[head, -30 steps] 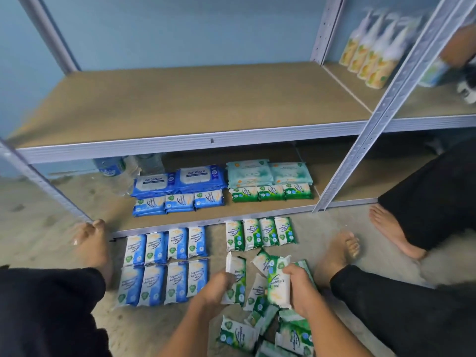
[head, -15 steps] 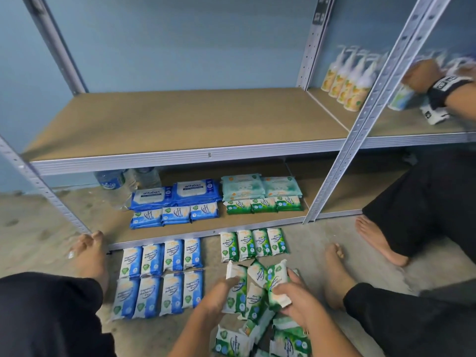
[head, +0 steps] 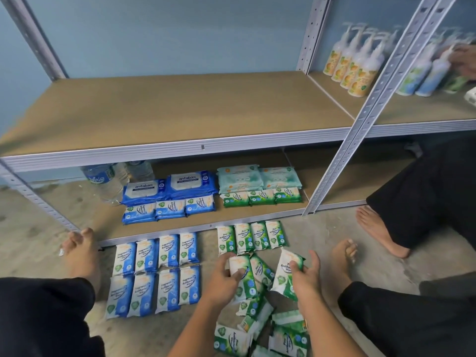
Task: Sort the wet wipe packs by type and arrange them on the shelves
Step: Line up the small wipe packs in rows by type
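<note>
The left hand is curled round a green pack, with the thumb laid across its pale upper end. The right hand pinches a second green pack by its right edge, and the pack is held tilted.

Just beyond the hands, at twelve o'clock, a row of four green packs lies on the floor, side by side and label up. At six o'clock a loose heap of green packs is left unsorted. At nine o'clock a block of blue packs is set out in two even rows. Farther out at twelve o'clock, the lower shelf is already stocked with blue and green packs.

A second green row is probably being started. Each pack is best laid label up and turned the same way, its top edge butted against the row above and matched column for column, as in the blue block. Because the soft film may slide, each pack should be pressed flat before it is released. The heap should be kept back toward six o'clock.
</note>
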Tool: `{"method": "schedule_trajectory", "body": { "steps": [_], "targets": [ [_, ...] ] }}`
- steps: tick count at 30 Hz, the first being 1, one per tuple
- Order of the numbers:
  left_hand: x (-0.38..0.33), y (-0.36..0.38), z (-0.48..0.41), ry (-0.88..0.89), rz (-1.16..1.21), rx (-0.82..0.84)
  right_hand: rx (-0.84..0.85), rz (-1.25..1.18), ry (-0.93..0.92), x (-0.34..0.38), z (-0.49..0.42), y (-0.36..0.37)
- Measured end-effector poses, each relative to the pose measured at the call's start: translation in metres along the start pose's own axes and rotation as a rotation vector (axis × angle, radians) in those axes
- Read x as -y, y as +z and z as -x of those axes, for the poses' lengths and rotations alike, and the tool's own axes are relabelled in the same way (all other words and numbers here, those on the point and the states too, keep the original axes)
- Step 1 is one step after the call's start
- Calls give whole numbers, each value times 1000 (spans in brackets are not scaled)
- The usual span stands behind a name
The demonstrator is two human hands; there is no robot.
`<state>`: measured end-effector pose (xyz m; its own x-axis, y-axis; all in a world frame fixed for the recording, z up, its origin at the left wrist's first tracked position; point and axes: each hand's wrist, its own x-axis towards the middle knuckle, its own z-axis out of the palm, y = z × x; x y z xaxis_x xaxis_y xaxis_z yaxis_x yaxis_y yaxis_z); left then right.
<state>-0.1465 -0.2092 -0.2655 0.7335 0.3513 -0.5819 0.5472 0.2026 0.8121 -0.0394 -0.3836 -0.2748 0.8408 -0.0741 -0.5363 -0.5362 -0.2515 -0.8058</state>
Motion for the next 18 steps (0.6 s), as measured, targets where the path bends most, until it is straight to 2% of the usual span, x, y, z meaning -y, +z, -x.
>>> {"method": "schedule_trajectory", "body": {
  "steps": [7, 18],
  "targets": [
    [3, 11, -22, 4, -36, 20, 52, -22, 40, -1, -31, 7],
    [4, 34, -88, 21, -126, -109, 58, 105, -1, 7, -120, 20]
  ]
}}
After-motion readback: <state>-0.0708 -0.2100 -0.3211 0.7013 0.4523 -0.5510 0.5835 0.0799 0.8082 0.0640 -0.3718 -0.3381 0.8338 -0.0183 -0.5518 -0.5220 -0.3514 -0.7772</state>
